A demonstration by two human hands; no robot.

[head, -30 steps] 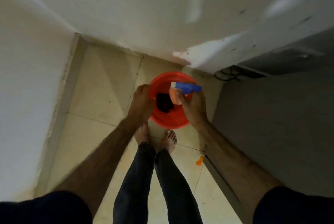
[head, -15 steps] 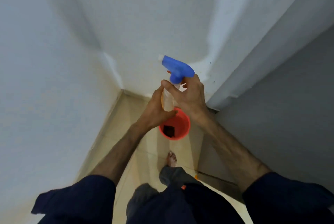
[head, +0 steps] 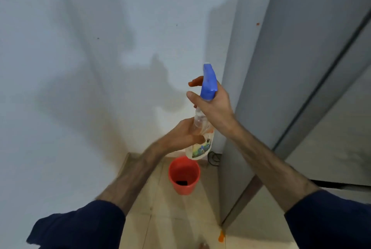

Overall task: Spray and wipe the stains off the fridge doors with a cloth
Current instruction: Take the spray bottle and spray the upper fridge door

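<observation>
A clear spray bottle [head: 201, 142] with a blue trigger head and a picture label is held upright in front of me. My right hand [head: 215, 106] grips its neck just under the blue head, one finger out past the trigger. My left hand [head: 183, 136] wraps the bottle's body from the left. The grey fridge [head: 301, 88] stands at the right, its side facing me and its doors slanting off to the far right, with a small orange spot high on the side. A dark cloth [head: 181, 183] lies in the bottom of the red bucket [head: 183, 169] on the floor below.
A white wall fills the left and the back. The floor is beige tile. A black cable [head: 213, 157] curls behind the fridge's foot. A small orange scrap [head: 221, 236] lies on the floor by the fridge corner. The gap between wall and fridge is narrow.
I have straightened up from the bucket. Both hands have risen with the spray bottle, and its blue head has turned from sideways to upright. The bucket is now far below.
</observation>
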